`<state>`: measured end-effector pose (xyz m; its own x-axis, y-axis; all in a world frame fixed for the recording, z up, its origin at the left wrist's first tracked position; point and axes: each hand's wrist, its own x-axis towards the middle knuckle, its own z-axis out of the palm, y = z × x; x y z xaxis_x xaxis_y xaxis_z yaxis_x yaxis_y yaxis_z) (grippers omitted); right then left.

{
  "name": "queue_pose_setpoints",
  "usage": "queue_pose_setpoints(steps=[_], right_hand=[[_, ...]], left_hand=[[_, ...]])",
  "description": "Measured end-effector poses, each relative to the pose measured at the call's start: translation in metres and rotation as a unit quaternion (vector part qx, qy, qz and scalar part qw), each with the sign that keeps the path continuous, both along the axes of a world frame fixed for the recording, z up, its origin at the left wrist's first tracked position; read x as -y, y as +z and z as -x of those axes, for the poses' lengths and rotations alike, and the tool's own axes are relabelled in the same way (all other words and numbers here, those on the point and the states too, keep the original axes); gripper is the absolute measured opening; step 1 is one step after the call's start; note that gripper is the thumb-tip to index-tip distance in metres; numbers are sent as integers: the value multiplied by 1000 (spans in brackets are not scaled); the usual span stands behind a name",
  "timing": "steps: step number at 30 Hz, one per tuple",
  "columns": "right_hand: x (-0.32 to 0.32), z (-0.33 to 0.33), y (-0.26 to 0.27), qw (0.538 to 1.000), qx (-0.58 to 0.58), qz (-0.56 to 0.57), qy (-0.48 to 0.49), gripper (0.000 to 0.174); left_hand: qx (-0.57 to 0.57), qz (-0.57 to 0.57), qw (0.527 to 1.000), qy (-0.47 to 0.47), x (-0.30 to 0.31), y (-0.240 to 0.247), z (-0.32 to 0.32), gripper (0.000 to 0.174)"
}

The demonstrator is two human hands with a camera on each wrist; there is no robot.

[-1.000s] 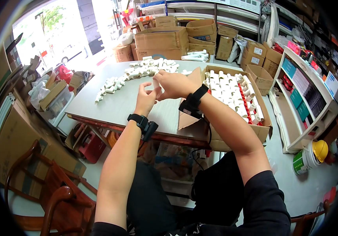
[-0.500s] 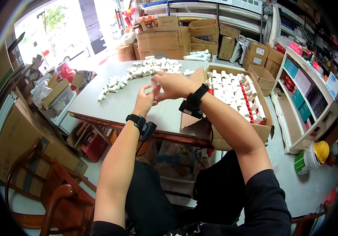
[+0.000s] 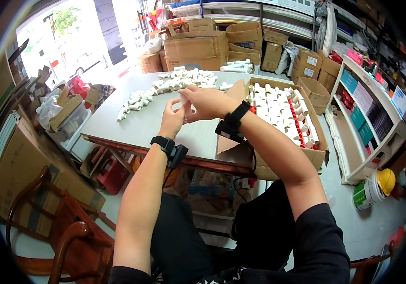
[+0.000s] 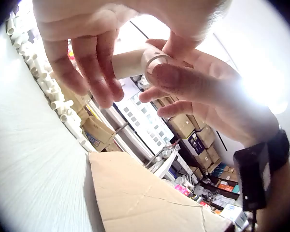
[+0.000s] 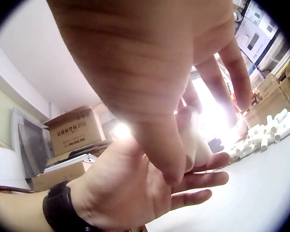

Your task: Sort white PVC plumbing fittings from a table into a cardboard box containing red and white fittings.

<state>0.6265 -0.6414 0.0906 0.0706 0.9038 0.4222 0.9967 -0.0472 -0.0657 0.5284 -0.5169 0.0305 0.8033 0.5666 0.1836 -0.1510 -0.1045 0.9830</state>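
Both hands meet above the table. In the left wrist view a short white pipe fitting [image 4: 130, 64] with a wider ring-like end lies between them. The left hand [image 3: 170, 119] pinches the fitting's tube part, its other fingers loosely bent. The right hand [image 3: 207, 102] grips the ring end, its thumb [image 4: 176, 79] across the opening. Seen from the right wrist, the fitting [image 5: 199, 147] is partly hidden behind the right thumb, with the left hand [image 5: 123, 186] below it. A pile of white fittings [image 3: 165, 85] lies beyond the hands.
An open carton [image 3: 320, 150] of white and red fittings stands right of the table [image 3: 113, 124], its cardboard flap [image 3: 231, 137] beside the right wrist. Cardboard boxes [image 3: 196, 49] stand behind; a wooden chair [image 3: 77, 232] is at lower left.
The joined hands have shifted slightly left relative to the view, with small finger movements around the fitting. The fitting is still held between them.
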Motion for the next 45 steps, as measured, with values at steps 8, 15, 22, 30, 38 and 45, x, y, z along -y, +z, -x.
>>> queue_pose_setpoints(steps=[8,15,22,30,38,45], right_hand=[[3,1,4,1000,-2,11,-1,66],[4,-2,3,1000,7,11,2,57],[6,-6,2,1000,7,19,3,59],[10,-10,2,1000,6,25,-2,58],[17,-5,6,999,25,10,-39,57],[20,-5,6,998,23,5,-52,59]], left_hand=[[5,-19,1000,0,3,1,0,59],[3,-53,999,7,2,-4,-6,60],[11,-61,998,1,3,-7,-10,59],[22,-58,998,0,6,-6,-12,56],[25,-47,999,-2,7,-6,-15,55],[-5,-60,998,7,14,-2,-15,47]])
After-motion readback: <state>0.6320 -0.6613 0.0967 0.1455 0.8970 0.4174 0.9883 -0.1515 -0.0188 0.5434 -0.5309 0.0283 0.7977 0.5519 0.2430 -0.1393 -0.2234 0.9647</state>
